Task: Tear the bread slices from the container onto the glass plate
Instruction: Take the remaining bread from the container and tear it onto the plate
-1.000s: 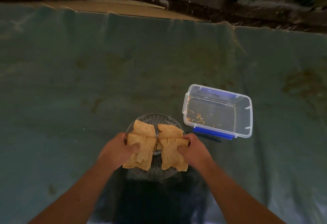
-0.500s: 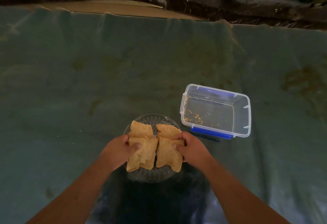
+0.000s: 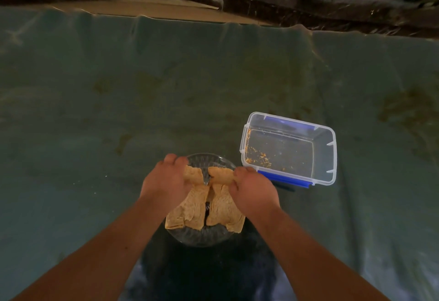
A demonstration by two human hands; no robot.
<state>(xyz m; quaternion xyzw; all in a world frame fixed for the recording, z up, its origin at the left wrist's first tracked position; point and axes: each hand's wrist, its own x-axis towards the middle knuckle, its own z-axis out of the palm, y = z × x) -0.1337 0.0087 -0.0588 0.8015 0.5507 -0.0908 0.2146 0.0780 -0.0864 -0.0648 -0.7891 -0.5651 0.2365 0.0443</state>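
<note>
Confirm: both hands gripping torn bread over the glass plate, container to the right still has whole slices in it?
Not quite. The head view shows the container holds only crumbs, no whole slices. The rest stands: the left hand and right hand each grip torn bread over the glass plate, with the container to the right.

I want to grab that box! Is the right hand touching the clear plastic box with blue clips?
Apart. The head view shows green cloth between the right hand and the clear plastic box.

Bread pieces [image 3: 221,208]: tan-orange. Glass plate [image 3: 202,235]: clear, ribbed pattern. Container [image 3: 288,148]: clear, blue clips, orange crumbs [image 3: 257,157]; cloth [image 3: 118,110]: stained grey-green.
</note>
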